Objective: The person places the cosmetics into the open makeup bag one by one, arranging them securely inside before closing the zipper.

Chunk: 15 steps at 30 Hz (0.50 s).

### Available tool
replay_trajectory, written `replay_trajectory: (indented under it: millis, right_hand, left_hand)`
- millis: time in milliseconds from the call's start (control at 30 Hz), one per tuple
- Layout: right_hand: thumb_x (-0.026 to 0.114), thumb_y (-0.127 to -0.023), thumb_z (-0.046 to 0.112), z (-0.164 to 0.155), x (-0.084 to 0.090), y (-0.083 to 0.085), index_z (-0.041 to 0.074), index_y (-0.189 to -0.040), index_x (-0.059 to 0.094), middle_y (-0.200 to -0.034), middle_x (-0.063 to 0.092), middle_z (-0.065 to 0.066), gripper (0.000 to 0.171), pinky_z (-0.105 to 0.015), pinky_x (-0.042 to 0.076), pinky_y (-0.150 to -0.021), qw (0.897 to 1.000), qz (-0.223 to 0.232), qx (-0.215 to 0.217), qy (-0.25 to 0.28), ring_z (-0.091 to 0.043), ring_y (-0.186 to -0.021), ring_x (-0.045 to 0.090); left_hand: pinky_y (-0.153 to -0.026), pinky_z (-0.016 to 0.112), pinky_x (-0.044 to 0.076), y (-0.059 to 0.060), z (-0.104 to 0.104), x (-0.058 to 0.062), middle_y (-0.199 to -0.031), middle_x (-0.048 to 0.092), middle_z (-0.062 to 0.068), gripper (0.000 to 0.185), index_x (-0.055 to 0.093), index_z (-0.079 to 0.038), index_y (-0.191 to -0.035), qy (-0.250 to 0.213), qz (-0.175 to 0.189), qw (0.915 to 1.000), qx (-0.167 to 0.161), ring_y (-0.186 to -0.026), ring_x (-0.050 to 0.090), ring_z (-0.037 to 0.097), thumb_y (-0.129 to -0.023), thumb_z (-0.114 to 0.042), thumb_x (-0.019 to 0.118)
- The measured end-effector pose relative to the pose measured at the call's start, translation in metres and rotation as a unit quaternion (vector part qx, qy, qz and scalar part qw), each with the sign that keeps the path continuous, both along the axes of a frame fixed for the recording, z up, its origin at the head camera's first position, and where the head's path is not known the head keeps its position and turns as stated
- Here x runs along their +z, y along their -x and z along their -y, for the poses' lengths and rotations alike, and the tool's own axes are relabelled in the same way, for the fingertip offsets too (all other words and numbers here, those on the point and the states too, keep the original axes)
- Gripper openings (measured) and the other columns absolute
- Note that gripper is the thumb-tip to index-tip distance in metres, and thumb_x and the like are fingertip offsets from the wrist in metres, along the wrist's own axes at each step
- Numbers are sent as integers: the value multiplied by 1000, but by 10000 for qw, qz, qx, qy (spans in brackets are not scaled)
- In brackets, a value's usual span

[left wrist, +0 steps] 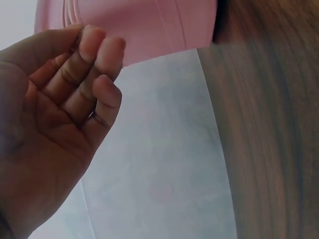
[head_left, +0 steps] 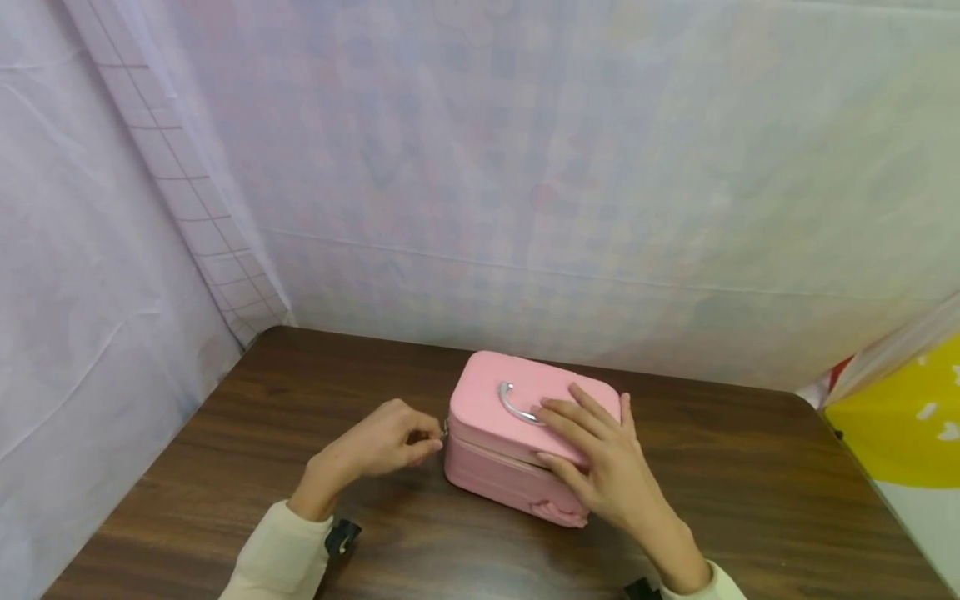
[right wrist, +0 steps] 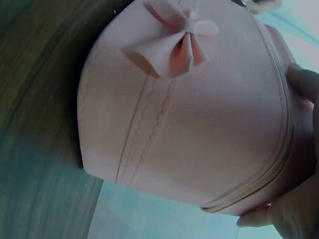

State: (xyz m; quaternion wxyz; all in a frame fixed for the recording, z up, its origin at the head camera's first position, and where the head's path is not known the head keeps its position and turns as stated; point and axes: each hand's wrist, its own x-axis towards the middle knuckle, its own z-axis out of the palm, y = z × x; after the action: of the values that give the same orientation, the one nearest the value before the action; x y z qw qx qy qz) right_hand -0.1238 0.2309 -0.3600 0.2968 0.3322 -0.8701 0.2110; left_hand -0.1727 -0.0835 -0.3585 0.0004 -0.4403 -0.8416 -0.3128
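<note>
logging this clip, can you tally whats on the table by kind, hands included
pink case: 1, closed, with a silver handle on its lid and a pink bow on its front
hands: 2, left hand pinching the zipper pull, right hand resting on the lid
wooden table: 1
total: 4

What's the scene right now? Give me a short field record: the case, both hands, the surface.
case: pink case with a silver handle on its lid and a bow on the front; zip seam looks closed
left hand: left hand pinches the zipper pull at the case's left end
right hand: right hand rests flat on the lid, fingers straight, thumb down the front
surface: brown wooden table
surroundings: pale sheets behind and to the left
</note>
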Motion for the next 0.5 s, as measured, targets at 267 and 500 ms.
replay_trajectory:
  millis: [267,500]
  right_hand:
    - [73,-81,38,17,-1,-3,25,-127,63,-128,59,3,49,-75,5,-98,9996,-38,-282,91,-34,-130,40]
    - [73,-80,38,32,0,-5,24,-125,64,-127,59,3,48,-75,2,-99,9985,-78,-502,213,-36,-129,40]
  left_hand:
    - [-45,16,35,-7,-3,5,-54,43,-16,23,57,-14,-69,93,5,10000,-2,-47,40,-3,-90,-6,64]
    - [-44,14,34,-11,-10,3,-54,46,-15,31,49,-17,-64,70,-306,9995,-46,-47,41,-7,-88,-4,64]
